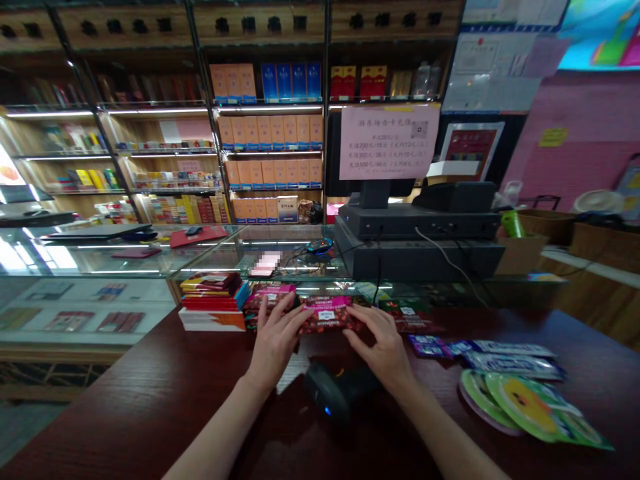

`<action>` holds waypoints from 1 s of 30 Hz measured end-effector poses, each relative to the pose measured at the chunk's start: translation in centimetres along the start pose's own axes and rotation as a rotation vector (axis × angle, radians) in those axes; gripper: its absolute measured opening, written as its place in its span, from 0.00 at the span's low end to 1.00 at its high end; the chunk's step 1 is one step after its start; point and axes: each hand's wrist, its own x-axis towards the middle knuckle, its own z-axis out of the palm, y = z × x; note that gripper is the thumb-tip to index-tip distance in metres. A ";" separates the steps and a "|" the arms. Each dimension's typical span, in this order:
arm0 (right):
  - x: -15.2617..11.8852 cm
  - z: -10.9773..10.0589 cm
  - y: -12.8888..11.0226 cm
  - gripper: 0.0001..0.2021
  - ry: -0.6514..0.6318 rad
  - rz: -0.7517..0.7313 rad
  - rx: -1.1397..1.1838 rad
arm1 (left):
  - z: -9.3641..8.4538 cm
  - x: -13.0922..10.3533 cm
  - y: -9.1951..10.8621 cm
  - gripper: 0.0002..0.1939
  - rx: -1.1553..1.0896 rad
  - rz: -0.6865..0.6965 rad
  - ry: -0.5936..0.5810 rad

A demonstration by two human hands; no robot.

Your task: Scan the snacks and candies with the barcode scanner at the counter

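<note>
Both hands reach over a dark red-brown counter. My left hand [276, 333] has its fingers spread over the left end of a red and pink packet [327, 315] and the edge of a similar packet [267, 297] beside it. At the packet's right end is my right hand [383, 340], fingers apart, fingertips touching or very near its edge. A stack of boxes [214, 301] stands left of the packets. Dark green and red packets [407, 313] lie to the right. Between my forearms rests a black scanner [330, 393] with a blue light.
Purple packets [430, 345], long blue-white packets [513, 360] and round green packages [525, 407] lie on the counter's right. Behind the glass edge stand a cash register [420, 227] and a screen with a pink paper notice [387, 141]. Shelves of boxes [273, 133] line the wall.
</note>
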 end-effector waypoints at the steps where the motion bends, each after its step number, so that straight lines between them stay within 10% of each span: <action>1: 0.0 0.0 0.0 0.16 0.001 -0.004 -0.003 | -0.1 0.1 0.1 0.18 0.002 0.000 0.010; 30: 0.1 1.0 -0.6 0.11 -0.087 0.393 0.148 | 1.6 0.1 0.3 0.10 -0.208 -0.482 -0.113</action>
